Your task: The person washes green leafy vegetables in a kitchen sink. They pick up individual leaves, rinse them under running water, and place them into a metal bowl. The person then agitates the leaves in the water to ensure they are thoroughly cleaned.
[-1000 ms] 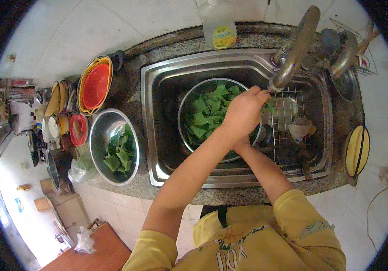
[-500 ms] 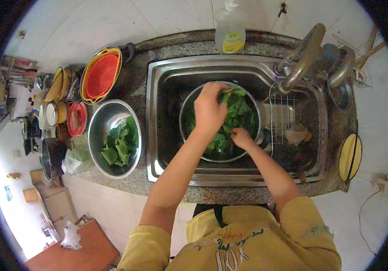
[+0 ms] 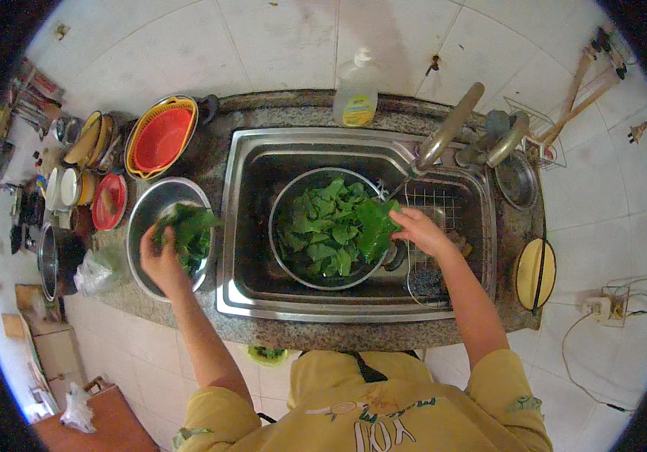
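My left hand [image 3: 160, 260] is over the steel bowl [image 3: 136, 218] left of the sink. Its thumb and fingers close on some dark green leaves [image 3: 191, 218], which overlap other leaves inside the bowl. My right hand [image 3: 423, 232] pinches a large green leaf [image 3: 376, 229] at the right rim of a round metal pan [image 3: 274, 260]. That pan stands in the sink basin and holds a heap of leafy greens [image 3: 323, 226]. Parts of the left fingers are hidden among the leaves.
The steel sink [image 3: 293, 307] has a faucet [image 3: 451, 124] at its back right and a wire rack [image 3: 440, 197] in its right side. A soap bottle [image 3: 357, 94] stands behind. Nested red and yellow baskets [image 3: 161, 139] and a plastic bag [image 3: 96, 273] are at the left.
My left hand has moved from the pan to the steel bowl with leaves. My right hand has shifted to the pan's right rim and now lifts a leaf. The whole view has shifted.
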`<state>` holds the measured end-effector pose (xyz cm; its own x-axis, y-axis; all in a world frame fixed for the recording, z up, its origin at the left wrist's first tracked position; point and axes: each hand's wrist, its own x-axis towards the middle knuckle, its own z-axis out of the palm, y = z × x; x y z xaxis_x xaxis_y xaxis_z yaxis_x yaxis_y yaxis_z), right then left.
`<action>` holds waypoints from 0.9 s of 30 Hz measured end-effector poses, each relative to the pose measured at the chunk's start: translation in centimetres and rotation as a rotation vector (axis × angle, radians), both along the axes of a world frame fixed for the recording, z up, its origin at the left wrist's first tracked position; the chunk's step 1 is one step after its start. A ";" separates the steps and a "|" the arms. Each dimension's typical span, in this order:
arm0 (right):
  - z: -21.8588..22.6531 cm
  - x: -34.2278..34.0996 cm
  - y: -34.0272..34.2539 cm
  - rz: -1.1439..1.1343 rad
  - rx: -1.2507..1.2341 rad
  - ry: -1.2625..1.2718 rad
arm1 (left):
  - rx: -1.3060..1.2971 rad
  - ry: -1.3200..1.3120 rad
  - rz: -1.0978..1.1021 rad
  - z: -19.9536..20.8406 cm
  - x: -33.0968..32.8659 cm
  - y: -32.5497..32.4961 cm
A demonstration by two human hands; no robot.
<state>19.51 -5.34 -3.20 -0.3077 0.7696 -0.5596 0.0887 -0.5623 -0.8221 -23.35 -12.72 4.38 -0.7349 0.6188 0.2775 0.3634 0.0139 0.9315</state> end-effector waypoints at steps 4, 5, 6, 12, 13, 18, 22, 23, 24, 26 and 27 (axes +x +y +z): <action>-0.3 0.2 0.6 -0.077 0.012 -0.027 | -0.082 -0.181 0.007 -1.3 -5.2 -2.5; 0.0 0.0 0.6 -0.056 0.074 -0.046 | -0.187 -0.175 -0.034 -2.6 -6.7 -3.0; 0.3 -0.2 0.7 -0.055 0.065 -0.058 | -0.290 -0.173 -0.080 -2.8 -6.7 -3.1; 3.4 -1.3 1.0 -0.005 0.093 -0.048 | -0.293 0.680 0.134 -1.9 -0.4 -1.6; 3.0 -1.0 1.3 0.039 0.108 -0.050 | -0.157 0.472 0.026 -1.5 2.2 -0.7; 5.4 -2.1 1.4 0.168 0.228 -0.029 | -0.187 -0.034 -0.814 -1.9 14.6 4.4; 4.5 -1.7 2.3 0.284 0.342 -0.368 | 0.036 0.100 -1.075 -3.9 21.5 8.1; 3.5 -0.9 2.5 0.313 0.388 -0.435 | -0.037 -0.120 -1.155 -4.6 22.5 8.9; 3.8 -0.9 2.5 0.311 0.390 -0.395 | -0.114 -0.335 -1.221 -4.9 23.2 9.6; 4.5 -1.2 2.4 0.308 0.396 -0.315 | -0.229 -0.450 -1.254 -5.8 23.9 10.5; 4.7 -1.3 2.3 0.309 0.440 -0.337 | -0.267 -0.348 -1.233 -6.2 24.0 10.8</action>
<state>18.25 -3.01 1.55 -0.4147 0.8532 -0.3163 0.4869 -0.0856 -0.8692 0.61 -1.92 -1.86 0.3433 0.9381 -0.0463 0.0125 0.0448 0.9989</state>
